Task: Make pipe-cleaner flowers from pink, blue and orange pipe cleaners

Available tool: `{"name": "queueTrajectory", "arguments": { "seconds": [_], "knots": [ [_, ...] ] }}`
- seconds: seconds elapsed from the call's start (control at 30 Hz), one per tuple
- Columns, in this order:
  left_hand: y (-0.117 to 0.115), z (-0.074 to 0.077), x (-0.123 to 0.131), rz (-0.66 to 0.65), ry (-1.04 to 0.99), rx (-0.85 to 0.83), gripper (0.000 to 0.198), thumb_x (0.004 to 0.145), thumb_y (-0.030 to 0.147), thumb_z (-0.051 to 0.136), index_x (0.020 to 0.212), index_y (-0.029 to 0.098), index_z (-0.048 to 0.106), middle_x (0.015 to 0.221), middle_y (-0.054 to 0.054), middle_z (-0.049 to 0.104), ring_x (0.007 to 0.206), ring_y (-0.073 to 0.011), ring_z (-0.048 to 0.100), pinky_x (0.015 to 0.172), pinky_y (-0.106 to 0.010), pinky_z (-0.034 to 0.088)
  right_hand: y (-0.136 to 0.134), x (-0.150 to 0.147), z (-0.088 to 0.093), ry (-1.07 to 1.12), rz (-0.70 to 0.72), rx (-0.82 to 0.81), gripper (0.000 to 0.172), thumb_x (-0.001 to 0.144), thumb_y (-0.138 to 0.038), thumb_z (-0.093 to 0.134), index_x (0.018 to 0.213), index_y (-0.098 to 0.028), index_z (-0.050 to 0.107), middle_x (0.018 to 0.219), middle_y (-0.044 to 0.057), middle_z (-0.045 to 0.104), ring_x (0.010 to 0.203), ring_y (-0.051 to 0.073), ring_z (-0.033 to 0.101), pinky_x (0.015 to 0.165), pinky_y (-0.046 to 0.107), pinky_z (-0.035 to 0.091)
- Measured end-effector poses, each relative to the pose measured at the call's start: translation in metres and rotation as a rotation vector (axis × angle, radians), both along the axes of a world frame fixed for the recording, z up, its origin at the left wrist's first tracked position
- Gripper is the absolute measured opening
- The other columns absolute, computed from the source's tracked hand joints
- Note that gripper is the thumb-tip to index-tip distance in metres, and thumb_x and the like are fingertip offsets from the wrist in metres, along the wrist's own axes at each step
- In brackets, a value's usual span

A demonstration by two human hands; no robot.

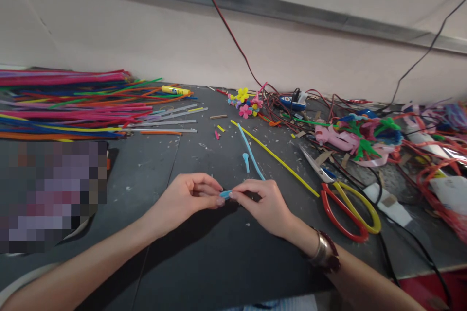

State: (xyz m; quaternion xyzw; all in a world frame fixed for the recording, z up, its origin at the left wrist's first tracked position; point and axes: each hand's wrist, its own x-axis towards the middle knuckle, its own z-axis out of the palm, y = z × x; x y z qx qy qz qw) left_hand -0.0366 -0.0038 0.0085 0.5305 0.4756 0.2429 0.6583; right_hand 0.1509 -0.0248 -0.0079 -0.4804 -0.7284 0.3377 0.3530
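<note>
Over the dark table, my left hand (189, 197) and my right hand (265, 204) meet, each with fingertips pinched on one short blue pipe cleaner piece (225, 195). Fingers hide part of that piece, so its exact shape cannot be told. Just beyond my right hand lies a small light-blue twisted pipe cleaner piece (246, 162) with a rounded end. A longer light-blue pipe cleaner (250, 149) runs down to behind my right hand. To its right a straight yellow pipe cleaner (275, 158) lies slantwise.
Large scissors (345, 204) with red and yellow handles rest at the right. Bundles of coloured pipe cleaners (73, 107) lie at the back left. Small pipe cleaner flowers (244, 104), a pink glue gun (333, 137) and tangled cables (330, 102) are at the back and right.
</note>
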Motion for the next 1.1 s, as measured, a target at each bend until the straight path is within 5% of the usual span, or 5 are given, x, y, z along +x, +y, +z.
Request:
{"name": "queueTrajectory", "arguments": {
  "seconds": [0.53, 0.63, 0.73, 0.87, 1.1],
  "knots": [
    [0.003, -0.002, -0.004, 0.024, -0.175, -0.344, 0.024, 0.058, 0.010, 0.075, 0.077, 0.015, 0.061, 0.064, 0.001, 0.069, 0.058, -0.0068, 0.059, 0.058, -0.016, 0.044, 0.004, -0.006, -0.005, 0.622, 0.102, -0.626, 0.020, 0.072, -0.032, 0.064, 0.072, -0.012, 0.065, 0.062, 0.002, 0.064, 0.056, 0.009, 0.058, 0.054, 0.020, 0.046],
    [0.003, 0.001, -0.004, 0.040, -0.163, -0.346, 0.022, 0.058, 0.011, 0.074, 0.075, 0.014, 0.061, 0.060, 0.001, 0.067, 0.056, -0.0075, 0.058, 0.058, -0.017, 0.044, 0.002, -0.006, -0.002, 0.429, 0.076, -0.420, 0.017, 0.077, -0.029, 0.059, 0.075, -0.013, 0.066, 0.065, 0.002, 0.065, 0.058, 0.010, 0.060, 0.054, 0.021, 0.049],
    [0.002, 0.001, -0.003, 0.050, -0.162, -0.320, 0.019, 0.060, 0.012, 0.072, 0.073, 0.014, 0.060, 0.057, 0.001, 0.066, 0.053, -0.0082, 0.057, 0.054, -0.017, 0.043, 0.001, -0.002, -0.001, 0.114, 0.033, 0.106, 0.012, 0.080, -0.020, 0.056, 0.085, -0.015, 0.067, 0.075, 0.004, 0.068, 0.069, 0.013, 0.061, 0.064, 0.026, 0.051],
    [0.002, -0.001, -0.002, 0.053, -0.171, -0.319, 0.017, 0.061, 0.012, 0.072, 0.073, 0.014, 0.061, 0.057, 0.001, 0.066, 0.054, -0.0093, 0.059, 0.055, -0.018, 0.044, 0.001, 0.006, -0.003, -0.185, 0.200, 0.646, 0.018, 0.083, -0.010, 0.051, 0.095, -0.009, 0.063, 0.085, 0.009, 0.068, 0.080, 0.016, 0.060, 0.076, 0.031, 0.051],
    [0.004, 0.000, -0.005, 0.033, -0.318, -0.441, 0.010, 0.071, 0.016, 0.066, 0.081, 0.015, 0.067, 0.080, -0.003, 0.072, 0.078, -0.0125, 0.065, 0.077, -0.022, 0.049, 0.002, 0.013, -0.003, -0.313, 0.183, 0.783, 0.017, 0.084, -0.007, 0.047, 0.093, -0.006, 0.062, 0.082, 0.011, 0.066, 0.079, 0.018, 0.059, 0.073, 0.030, 0.052]
  ]
}}
